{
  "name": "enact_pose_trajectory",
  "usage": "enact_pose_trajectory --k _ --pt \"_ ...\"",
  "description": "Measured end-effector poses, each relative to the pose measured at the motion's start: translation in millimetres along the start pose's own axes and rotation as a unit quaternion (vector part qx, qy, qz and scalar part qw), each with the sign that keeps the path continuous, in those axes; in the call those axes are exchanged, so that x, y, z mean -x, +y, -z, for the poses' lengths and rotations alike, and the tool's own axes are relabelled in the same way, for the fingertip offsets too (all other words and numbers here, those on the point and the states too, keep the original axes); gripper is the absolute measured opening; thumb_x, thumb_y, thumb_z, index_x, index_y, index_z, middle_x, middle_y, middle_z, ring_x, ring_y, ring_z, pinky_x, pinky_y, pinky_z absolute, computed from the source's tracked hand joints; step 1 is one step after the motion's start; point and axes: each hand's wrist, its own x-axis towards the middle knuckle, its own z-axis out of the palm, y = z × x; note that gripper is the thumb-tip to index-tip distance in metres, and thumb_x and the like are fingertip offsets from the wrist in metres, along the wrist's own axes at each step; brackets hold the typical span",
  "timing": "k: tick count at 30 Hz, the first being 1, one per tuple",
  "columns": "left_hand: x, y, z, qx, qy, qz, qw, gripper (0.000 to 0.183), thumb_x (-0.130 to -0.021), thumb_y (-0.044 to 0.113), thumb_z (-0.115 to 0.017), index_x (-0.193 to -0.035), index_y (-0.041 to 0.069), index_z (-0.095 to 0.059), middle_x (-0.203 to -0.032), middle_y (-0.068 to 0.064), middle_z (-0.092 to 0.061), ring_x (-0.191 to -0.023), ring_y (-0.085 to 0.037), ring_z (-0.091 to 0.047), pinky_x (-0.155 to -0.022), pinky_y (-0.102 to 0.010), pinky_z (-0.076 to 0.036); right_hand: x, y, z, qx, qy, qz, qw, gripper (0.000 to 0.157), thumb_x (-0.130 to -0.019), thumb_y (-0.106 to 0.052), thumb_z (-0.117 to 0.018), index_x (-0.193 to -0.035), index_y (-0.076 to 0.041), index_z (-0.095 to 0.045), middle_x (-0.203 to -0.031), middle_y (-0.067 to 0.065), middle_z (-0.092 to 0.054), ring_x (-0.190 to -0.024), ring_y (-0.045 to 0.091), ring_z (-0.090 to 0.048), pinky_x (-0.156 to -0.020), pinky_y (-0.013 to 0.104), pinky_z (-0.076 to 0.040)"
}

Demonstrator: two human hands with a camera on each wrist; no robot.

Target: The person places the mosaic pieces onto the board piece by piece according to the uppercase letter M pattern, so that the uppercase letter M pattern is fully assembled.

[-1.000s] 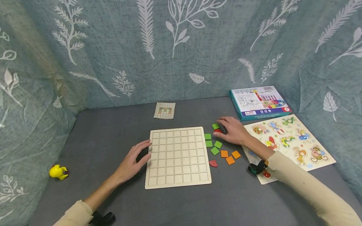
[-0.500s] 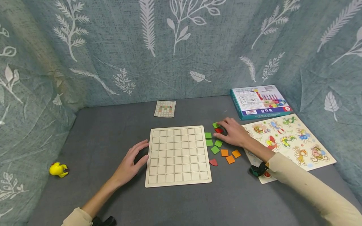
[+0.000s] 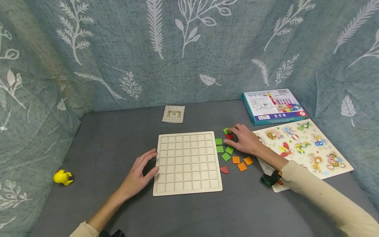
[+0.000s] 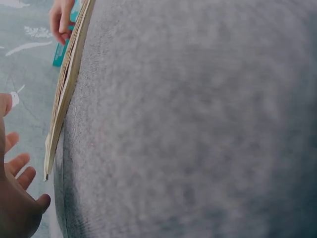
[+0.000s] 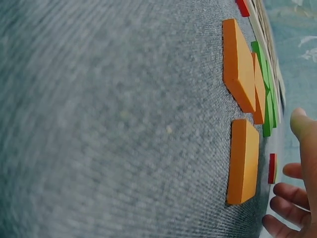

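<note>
My right grip (image 3: 244, 140) is spread, thumb and forefinger apart at the red piece (image 3: 229, 136), which lies on the bench (image 3: 118, 141) right of the grid board (image 3: 188, 160), toward the far end. No pinch is observed. A green piece (image 3: 226, 130) lies beside the red one, on its far side; fingertip contact cannot be confirmed. My left grip (image 3: 137, 176) is loosely spread at the grid board's left edge. In my judgement, a light pinch on opposite edges, one piece at a time, would best leave neighbouring green squares (image 3: 220, 149) undisturbed

Green tiles (image 3: 229, 150) lie near the right hand (image 3: 244, 139).
</note>
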Motion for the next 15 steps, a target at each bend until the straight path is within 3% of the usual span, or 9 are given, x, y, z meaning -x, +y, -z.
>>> enact_pose_trajectory --k 15 --pt "5.0 -1.5 -3.4 -0.033 -0.005 0.021 0.9992 0.053 -0.091 0.023 -0.066 -0.139 0.007 -0.048 -0.15 -0.017 -0.04 -0.135 -0.037 -0.036 -0.103 -0.059 -0.032 -0.1 -4.3 0.6 -0.006 -0.005 -0.003 1.0 0.053 -0.09 -0.049 -0.064 -0.126 -0.01 -0.063 -0.117 0.013 -0.058 -0.103 0.028 -0.053 -0.081 0.044 -0.049"
